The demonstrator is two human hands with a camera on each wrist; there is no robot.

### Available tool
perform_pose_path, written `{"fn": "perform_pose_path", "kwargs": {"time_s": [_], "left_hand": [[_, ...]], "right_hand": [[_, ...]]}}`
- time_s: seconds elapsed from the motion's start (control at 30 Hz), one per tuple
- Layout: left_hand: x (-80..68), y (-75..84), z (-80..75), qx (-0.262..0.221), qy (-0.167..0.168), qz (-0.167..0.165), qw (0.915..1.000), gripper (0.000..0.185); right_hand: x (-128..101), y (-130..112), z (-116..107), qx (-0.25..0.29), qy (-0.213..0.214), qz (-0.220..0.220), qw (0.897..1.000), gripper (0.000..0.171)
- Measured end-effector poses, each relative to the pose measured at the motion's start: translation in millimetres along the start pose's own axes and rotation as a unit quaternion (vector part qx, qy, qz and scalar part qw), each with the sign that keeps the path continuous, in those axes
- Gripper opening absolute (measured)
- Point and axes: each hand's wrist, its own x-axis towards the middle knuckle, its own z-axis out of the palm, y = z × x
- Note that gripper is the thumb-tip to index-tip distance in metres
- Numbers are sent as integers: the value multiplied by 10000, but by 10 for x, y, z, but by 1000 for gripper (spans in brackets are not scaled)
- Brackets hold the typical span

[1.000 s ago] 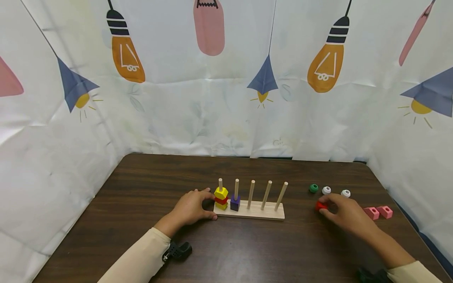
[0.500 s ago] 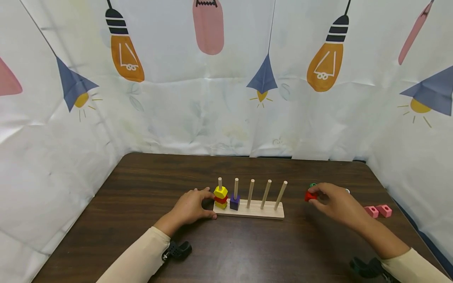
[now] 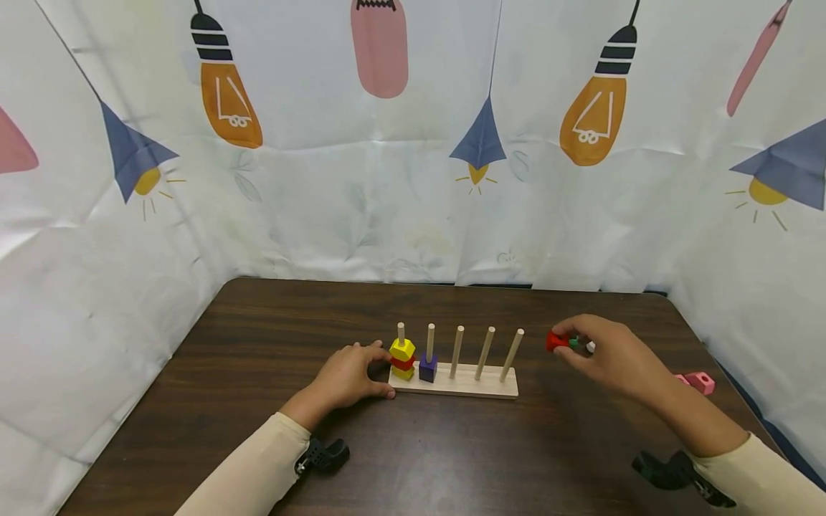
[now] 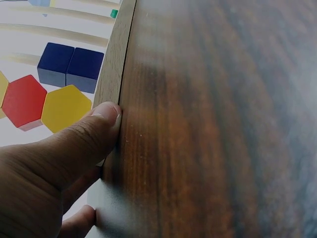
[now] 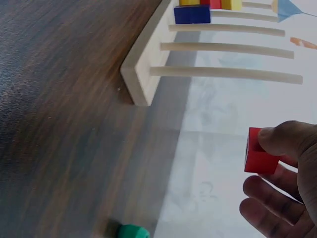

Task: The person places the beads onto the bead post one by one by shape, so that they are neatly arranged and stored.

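Note:
My left hand (image 3: 345,376) grips the left end of a wooden peg board (image 3: 474,388), its thumb (image 4: 94,131) on the front edge in the left wrist view. The board has several upright pegs. On the leftmost peg sit yellow hexagonal blocks (image 3: 403,350) with a red one (image 4: 24,101) between them. Two dark blue square blocks (image 4: 53,62) are on the second peg. Right of the board, my right hand (image 3: 619,358) pinches a red block (image 5: 261,157) between thumb and fingers, raised above the table and apart from the pegs.
Partly behind my right hand are a green bead (image 5: 132,231) and a white bead (image 3: 590,347). Pink blocks (image 3: 700,383) lie near the right edge of the dark wood table (image 3: 452,459). A printed cloth (image 3: 413,201) hangs behind it.
My right hand has lifted the red block from among the loose pieces and carried it left and away from me. My left hand has stayed on the board's end.

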Motion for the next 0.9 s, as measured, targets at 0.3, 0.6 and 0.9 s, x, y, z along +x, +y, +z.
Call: {"fn": "perform_pose_path", "kwargs": {"time_s": [0.3, 0.6, 0.9], "left_hand": [[8, 6, -4, 5, -26, -33, 10000, 54], [4, 11, -7, 40, -60, -93, 9999, 54], [4, 10, 1, -12, -96, -169, 9998, 55]], "right_hand": [[111, -77, -58, 8, 335, -635, 9974, 34], [224, -178, -141, 223, 553, -1009, 9931, 37], [341, -322, -189, 346, 590, -1135, 9912, 36]]}}
